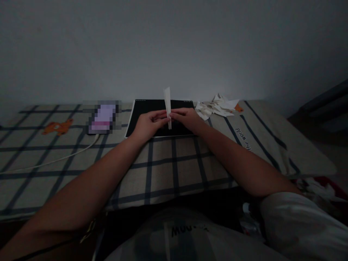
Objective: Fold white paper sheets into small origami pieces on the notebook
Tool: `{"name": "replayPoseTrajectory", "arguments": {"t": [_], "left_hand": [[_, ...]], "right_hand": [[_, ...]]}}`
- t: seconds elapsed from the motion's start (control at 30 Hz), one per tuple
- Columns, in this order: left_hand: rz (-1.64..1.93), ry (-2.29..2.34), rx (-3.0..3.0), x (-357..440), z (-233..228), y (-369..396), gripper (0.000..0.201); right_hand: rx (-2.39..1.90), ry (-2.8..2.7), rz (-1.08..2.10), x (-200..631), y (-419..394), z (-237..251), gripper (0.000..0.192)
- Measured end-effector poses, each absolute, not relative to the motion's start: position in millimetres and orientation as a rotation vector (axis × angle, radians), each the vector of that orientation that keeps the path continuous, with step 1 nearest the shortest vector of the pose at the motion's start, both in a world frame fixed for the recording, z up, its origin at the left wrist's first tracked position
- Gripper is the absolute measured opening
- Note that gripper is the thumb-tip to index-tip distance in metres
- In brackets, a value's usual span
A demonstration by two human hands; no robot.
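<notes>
A narrow strip of folded white paper (pixel 168 99) stands upright between my two hands. My left hand (pixel 150 124) pinches it from the left, thumb and fingers meeting at its lower part. From the other side my right hand (pixel 187 116) grips the same paper, its fingertips close to those of the left. Under both hands lies a black sheet or pad (pixel 144 107) with white edges and small holes along its far side. The fold details of the paper are too dim to make out.
A phone (pixel 103 117) with a lit, blurred screen and a white cable (pixel 67 156) lies at left. Crumpled white paper pieces (pixel 217 106) sit right of the pad. A checked cloth (pixel 163 174) covers the table, against a wall (pixel 174 47). A plastic bottle (pixel 248 221) is below right.
</notes>
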State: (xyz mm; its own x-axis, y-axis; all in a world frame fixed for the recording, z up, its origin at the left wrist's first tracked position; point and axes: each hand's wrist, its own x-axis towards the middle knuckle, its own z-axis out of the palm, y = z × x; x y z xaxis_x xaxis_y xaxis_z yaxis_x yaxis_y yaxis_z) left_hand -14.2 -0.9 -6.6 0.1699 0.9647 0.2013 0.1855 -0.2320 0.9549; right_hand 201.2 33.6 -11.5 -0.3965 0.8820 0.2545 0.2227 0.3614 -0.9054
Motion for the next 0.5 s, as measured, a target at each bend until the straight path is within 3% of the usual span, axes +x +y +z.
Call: {"name": "replayPoseTrajectory", "arguments": {"t": [0.23,0.4,0.5], "left_hand": [[1.22,1.083,1.581,-20,-15,12,0.061],[1.175,1.147,1.855,-30,-7,10,0.031],[1.084,1.139,2.167,-38,-1,11,0.026]], "right_hand": [[-0.918,-1.733,1.097,208,43,-21,0.036],[-0.841,-1.811,0.968,215,45,-17,0.026],[-0.795,-1.978,0.825,222,49,-16,0.018]]}}
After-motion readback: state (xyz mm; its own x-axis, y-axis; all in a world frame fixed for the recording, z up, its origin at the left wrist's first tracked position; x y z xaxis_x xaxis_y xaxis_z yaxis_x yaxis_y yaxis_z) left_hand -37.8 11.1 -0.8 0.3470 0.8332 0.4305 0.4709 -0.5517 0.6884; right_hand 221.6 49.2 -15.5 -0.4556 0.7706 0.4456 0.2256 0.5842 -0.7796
